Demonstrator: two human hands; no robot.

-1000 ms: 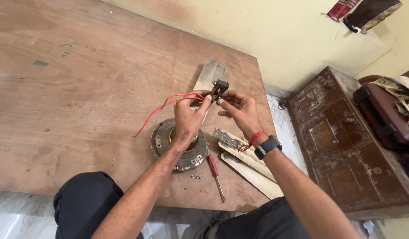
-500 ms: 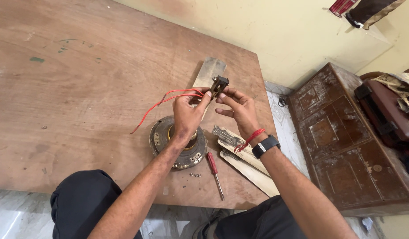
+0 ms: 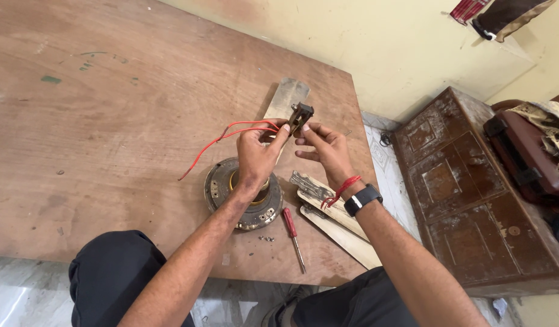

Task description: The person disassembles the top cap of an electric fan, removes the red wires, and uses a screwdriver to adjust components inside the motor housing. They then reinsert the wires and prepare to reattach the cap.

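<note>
Plywood table (image 3: 110, 121), head view: I see left hand (image 3: 255, 154) and right hand (image 3: 325, 145) close together, both pinching a small dark part (image 3: 300, 115) with red wires (image 3: 225, 136), held above the round motor hub (image 3: 243, 194). Risk: grip slips, part drops onto hub. Red screwdriver (image 3: 293, 233), loose screws (image 3: 266, 238) near table edge; wooden cabinet (image 3: 473, 194) right.

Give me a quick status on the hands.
Left hand and right hand both pinch small black part. Red wires trail left. Nothing in the way.
</note>
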